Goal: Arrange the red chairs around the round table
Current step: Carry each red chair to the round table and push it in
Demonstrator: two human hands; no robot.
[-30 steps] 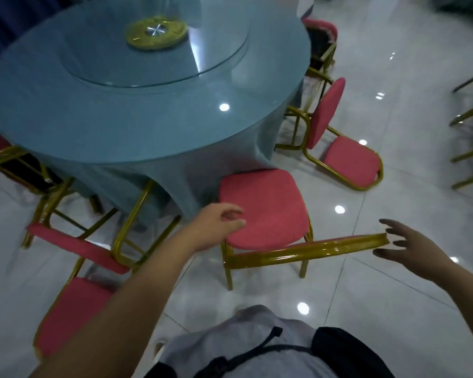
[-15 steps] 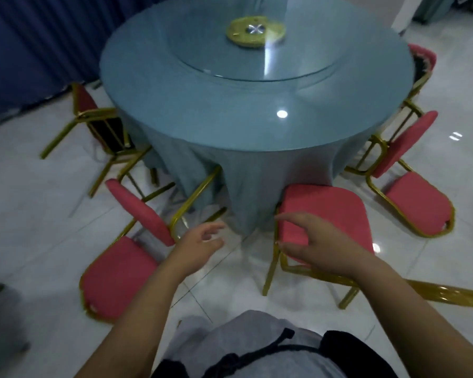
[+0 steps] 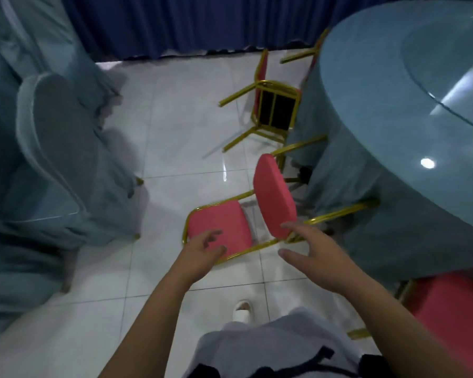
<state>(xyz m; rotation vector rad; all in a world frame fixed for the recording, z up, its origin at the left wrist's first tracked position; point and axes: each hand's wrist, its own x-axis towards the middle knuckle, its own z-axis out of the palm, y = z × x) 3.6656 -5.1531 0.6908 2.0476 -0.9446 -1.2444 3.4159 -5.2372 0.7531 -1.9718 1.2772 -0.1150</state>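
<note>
hands: left [image 3: 205,248] and right [image 3: 309,249] spread, empty | red chair [image 3: 273,197] toppled frame-centre beside round worktop [image 3: 380,110] | risk: legs seemingly under the cloth may snag when lifted

A tipped chair [image 3: 257,214] lies on the floor [image 3: 175,132] left of the round table [image 3: 393,118], another overturned chair [image 3: 273,105] behind it.

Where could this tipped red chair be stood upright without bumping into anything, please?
The open tiles between the covered chairs on the left and the round table are free. Against the tablecloth it is crowded: the tipped chair lies there, and another overturned chair beyond it.
</note>
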